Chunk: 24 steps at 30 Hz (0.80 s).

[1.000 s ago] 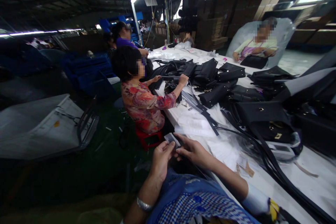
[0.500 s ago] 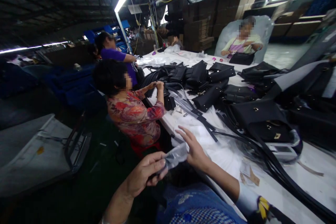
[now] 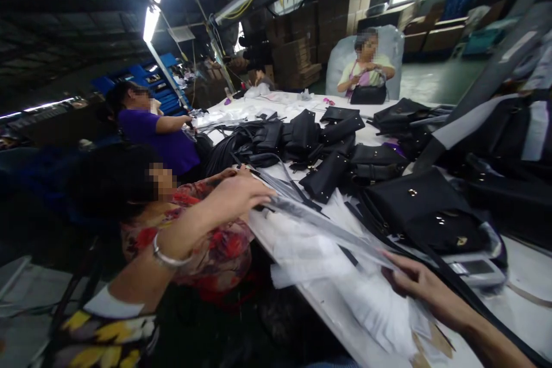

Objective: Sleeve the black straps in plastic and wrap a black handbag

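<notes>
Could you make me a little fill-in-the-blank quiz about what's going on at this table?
A strip of clear ____ runs between the left hand and the right hand.
A silver-coloured bracelet circles the ____ wrist.
The handbags on the white table are coloured ____.
A person beyond the one in the flowered top wears a ____ top.

Missing words: plastic; left; black; purple

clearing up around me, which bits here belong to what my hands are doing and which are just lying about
In use:
- clear plastic strip, between left hand and right hand

Probably just lying about:
- black bag with gold clasps
- brown scraps
</notes>
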{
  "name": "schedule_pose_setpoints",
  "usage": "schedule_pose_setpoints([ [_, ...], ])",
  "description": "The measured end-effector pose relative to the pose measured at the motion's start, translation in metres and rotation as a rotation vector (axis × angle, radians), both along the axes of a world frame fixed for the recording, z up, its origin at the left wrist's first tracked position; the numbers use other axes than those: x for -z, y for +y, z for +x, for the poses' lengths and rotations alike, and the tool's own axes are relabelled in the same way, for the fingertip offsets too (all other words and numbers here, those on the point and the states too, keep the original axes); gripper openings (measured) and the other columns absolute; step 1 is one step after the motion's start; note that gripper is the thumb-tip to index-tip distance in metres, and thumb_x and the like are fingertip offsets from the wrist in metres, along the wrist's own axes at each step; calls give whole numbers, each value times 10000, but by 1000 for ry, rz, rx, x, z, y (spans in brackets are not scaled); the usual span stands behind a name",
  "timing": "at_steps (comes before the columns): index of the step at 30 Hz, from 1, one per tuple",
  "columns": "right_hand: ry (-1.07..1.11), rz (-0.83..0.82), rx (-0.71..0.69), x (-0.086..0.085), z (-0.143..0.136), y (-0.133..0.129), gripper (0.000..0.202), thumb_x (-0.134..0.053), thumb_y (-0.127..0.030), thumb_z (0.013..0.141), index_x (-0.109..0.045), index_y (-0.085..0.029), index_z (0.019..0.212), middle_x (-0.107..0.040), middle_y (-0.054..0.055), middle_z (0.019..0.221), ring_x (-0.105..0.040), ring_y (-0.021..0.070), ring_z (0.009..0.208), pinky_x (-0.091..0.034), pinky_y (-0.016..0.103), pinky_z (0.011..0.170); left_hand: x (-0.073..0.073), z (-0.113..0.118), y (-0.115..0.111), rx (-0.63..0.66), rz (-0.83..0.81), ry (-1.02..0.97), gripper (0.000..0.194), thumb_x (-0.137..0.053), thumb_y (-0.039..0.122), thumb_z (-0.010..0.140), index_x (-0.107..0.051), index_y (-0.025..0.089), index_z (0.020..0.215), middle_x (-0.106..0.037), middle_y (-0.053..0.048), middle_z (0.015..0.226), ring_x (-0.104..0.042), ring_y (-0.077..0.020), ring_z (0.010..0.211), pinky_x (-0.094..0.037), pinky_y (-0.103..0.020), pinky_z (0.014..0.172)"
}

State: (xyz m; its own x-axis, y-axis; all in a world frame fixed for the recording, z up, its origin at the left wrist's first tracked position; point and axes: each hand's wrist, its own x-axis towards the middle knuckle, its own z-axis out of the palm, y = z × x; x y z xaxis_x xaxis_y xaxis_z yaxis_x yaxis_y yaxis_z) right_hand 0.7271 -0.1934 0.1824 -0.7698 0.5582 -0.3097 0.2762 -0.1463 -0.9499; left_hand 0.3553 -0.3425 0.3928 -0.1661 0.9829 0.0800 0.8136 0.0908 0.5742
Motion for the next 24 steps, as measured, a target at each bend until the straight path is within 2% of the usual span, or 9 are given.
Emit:
schedule_pose_setpoints([
  [2, 42, 102, 117, -5, -25, 17, 674, -654, -540, 785, -548, -178, 1342, -707, 121, 1041, -652, 279, 926, -546, 390, 773, -1, -34, 49, 15, -49, 206, 154, -724, 225, 730, -747, 197, 879, -723, -18, 861, -649, -225, 939, -408, -307, 926],
  [5, 82, 378, 170, -17, -95, 48, 571, -592, -517, 848, -565, -200, 1323, -678, 82, 1187, -570, 293, 1171, -404, 457, 1051, 6, -79, 108, -22, -97, 499, 278, -548, 250, 883, -669, 3, 922, -686, -54, 935, -584, -237, 1066, -335, -389, 1011],
  [7, 89, 596, 176, -17, -146, 71, 504, -544, -476, 890, -564, -213, 1320, -631, 71, 1277, -551, 274, 1209, -371, 441, 1090, 16, -97, 132, -108, -5, 613, 319, -422, 180, 944, -608, -72, 1005, -634, -117, 1120, -492, -289, 1191, -286, -470, 1034],
  [10, -59, 948, 122, 5, -192, 98, 656, -600, -418, 868, -380, -201, 1447, -494, 109, 1420, -454, 276, 1302, -366, 428, 1093, 47, -96, 142, -174, 127, 623, 333, -502, 114, 903, -560, 6, 1213, -536, -160, 1327, -432, -282, 1268, -272, -445, 1069],
  [12, -202, 1042, 23, 34, -191, 105, 513, -575, -369, 894, -486, -194, 1369, -528, 108, 1380, -477, 253, 1275, -378, 380, 1074, 79, -78, 131, -111, 158, 537, 383, -572, 135, 867, -577, 100, 1248, -550, -135, 1337, -471, -243, 1250, -313, -389, 1078],
  [14, -314, 1015, -65, 68, -167, 101, 294, -539, -305, 918, -647, -193, 1168, -647, 93, 1208, -581, 226, 1139, -431, 326, 995, 122, -52, 105, -35, 165, 403, 324, -552, 182, 886, -627, 167, 1200, -591, -97, 1305, -506, -228, 1232, -347, -390, 1073],
  [18, -539, 929, -155, 129, -96, 77, 157, -626, -199, 835, -727, -144, 941, -718, 137, 932, -660, 268, 910, -485, 330, 803, 228, 8, 27, -104, -108, 87, 274, -516, 247, 911, -677, 202, 1128, -673, -66, 1181, -603, -200, 1107, -431, -331, 1005],
  [21, -617, 911, -177, 154, -63, 63, 173, -664, -178, 788, -730, -148, 945, -712, 159, 961, -644, 298, 946, -462, 347, 811, 304, 46, -22, -203, -368, -21, 244, -569, 213, 875, -701, 178, 1078, -693, -88, 1128, -623, -216, 1070, -446, -319, 976],
  [24, -608, 903, -173, 162, -55, 61, 170, -648, -213, 807, -735, -179, 949, -709, 140, 983, -630, 294, 984, -450, 342, 826, 354, 72, -44, -239, -417, -23, 308, -641, 188, 821, -680, 167, 1126, -652, -121, 1202, -575, -253, 1150, -417, -352, 1009],
])
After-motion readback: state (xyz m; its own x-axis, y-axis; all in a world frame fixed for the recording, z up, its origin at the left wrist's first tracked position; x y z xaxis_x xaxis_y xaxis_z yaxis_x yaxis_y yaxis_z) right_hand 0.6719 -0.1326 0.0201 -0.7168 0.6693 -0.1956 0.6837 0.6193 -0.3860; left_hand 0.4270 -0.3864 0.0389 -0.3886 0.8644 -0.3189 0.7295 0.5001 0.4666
